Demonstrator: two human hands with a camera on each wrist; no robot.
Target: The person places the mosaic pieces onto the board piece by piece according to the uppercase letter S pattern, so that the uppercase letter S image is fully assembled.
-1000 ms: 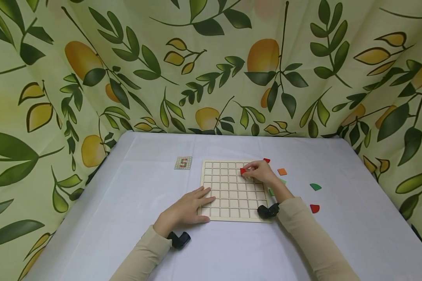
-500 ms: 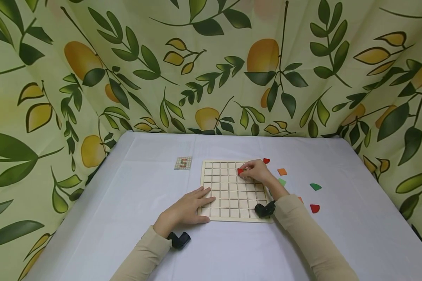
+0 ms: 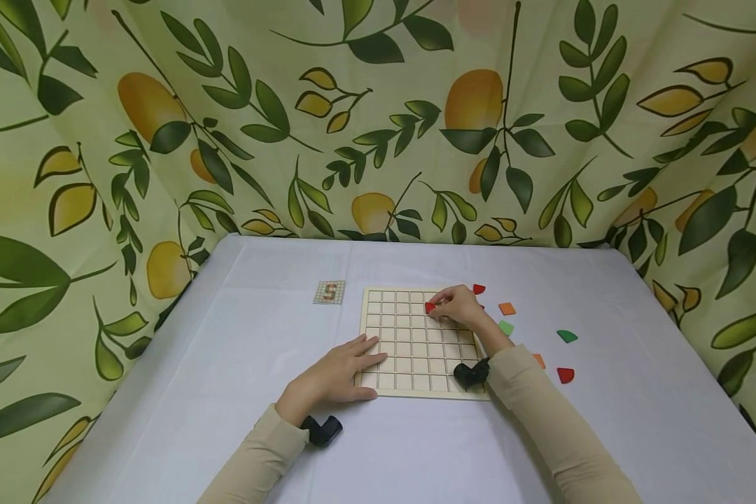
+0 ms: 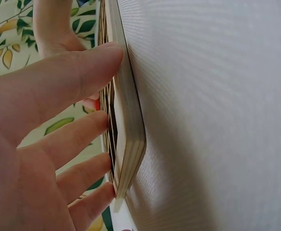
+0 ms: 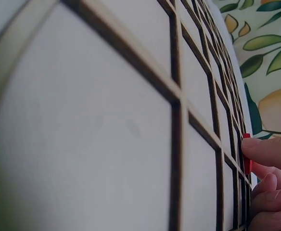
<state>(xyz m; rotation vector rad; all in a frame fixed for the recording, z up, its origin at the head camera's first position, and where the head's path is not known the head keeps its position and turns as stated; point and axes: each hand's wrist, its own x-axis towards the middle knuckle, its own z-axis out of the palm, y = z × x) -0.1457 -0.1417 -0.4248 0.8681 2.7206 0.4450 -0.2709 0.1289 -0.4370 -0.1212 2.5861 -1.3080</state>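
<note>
A square wooden grid board [image 3: 403, 362] lies on the table, divided into rows of shallow square cells. My left hand [image 3: 332, 371] rests on its left edge with fingers spread; in the left wrist view the thumb and fingertips touch the wooden rim [image 4: 131, 139]. Over the upper right part of the board, my right hand [image 3: 461, 308] pinches a red piece [image 3: 430, 307] between thumb and finger. The right wrist view shows this red piece [image 5: 248, 159] at the grid, partly hidden by the fingertips.
Loose pieces lie right of the board: red quarter-rounds [image 3: 565, 376], a dark green one [image 3: 567, 336], a light green square [image 3: 506, 327] and orange squares [image 3: 507, 309]. A small pattern card [image 3: 330, 292] lies to its left. A leaf-print curtain [image 3: 378, 126] hangs behind.
My right hand has shifted slightly left with the red piece, then stayed nearly still over the same part of the board. The left hand has not moved.
</note>
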